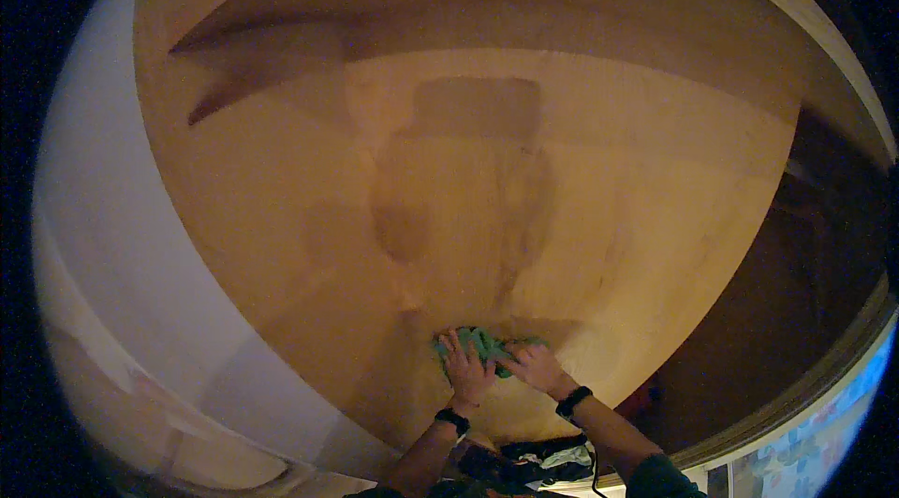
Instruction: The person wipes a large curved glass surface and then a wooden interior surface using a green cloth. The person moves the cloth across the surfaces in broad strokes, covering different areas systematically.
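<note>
A crumpled green cloth [477, 345] lies pressed against a broad, smooth tan wooden panel [463, 189]. My left hand [465, 364] rests on the cloth's left part with its fingers spread over it. At the cloth's right end, my right hand [535, 366] has its fingers bent onto the fabric; whether they grip it is hard to tell. Both wrists wear dark bands. Shadows of my head and arms fall on the panel above and around the cloth.
A pale wall surface [175, 273] borders the panel on the left. On the right is a dark recess [765, 301] with a curved-looking frame [793, 400] beyond it. Dark and light items [548, 459] lie near my body, and a blue patterned surface [808, 449] shows at lower right.
</note>
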Available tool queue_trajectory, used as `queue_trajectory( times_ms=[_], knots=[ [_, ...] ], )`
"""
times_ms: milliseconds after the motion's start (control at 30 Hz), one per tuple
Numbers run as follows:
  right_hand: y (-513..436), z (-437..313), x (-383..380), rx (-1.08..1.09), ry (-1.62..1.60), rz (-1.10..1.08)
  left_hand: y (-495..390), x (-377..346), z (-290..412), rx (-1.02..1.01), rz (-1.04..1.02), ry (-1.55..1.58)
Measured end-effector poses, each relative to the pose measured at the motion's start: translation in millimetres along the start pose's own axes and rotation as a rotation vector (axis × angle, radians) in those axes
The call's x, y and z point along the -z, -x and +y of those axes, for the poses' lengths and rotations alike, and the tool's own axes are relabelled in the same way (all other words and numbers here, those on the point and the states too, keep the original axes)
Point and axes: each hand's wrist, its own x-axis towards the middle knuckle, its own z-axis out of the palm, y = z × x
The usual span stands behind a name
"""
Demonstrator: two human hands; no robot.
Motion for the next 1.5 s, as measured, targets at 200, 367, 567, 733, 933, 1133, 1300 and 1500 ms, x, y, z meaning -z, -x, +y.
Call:
queue_trajectory(
  times_ms=[200, 367, 567, 733, 933, 1133, 1300, 1500],
  knots=[
    [-37.7, 22.7, 68.8, -0.766, -0.428, 0.421, -81.6, 28.1, 67.3, -0.256, 0.138, -0.105],
    [-32.0, 49.6, 119.4, -0.333, 0.204, 0.626, -109.4, 35.6, 111.9, -0.382, 0.071, -0.178],
    [67.8, 48.7, -6.2, -0.410, -0.008, 0.217, -34.2, -57.5, 26.7, -0.695, -0.343, -0.310],
    [50.5, 67.5, 7.4, -0.675, -0.138, 0.260, -68.6, -74.4, 32.4, -0.749, -0.139, -0.085],
    [-16.8, 101.4, 80.6, -0.635, 0.389, 0.729, -143.4, -34.1, 103.6, -0.446, 0.106, -0.170],
    [8.6, 92.1, 27.0, -0.505, 0.377, 0.603, -124.8, -63.3, 61.8, -0.773, -0.126, -0.249],
    [76.3, 70.4, 1.0, -0.539, 0.203, 0.250, -80.4, -91.0, 36.9, -0.890, -0.286, -0.159],
    [51.0, 114.3, 65.2, -0.762, 0.406, 0.517, -137.1, -90.8, 115.3, -0.625, -0.129, 0.020]
  ],
)
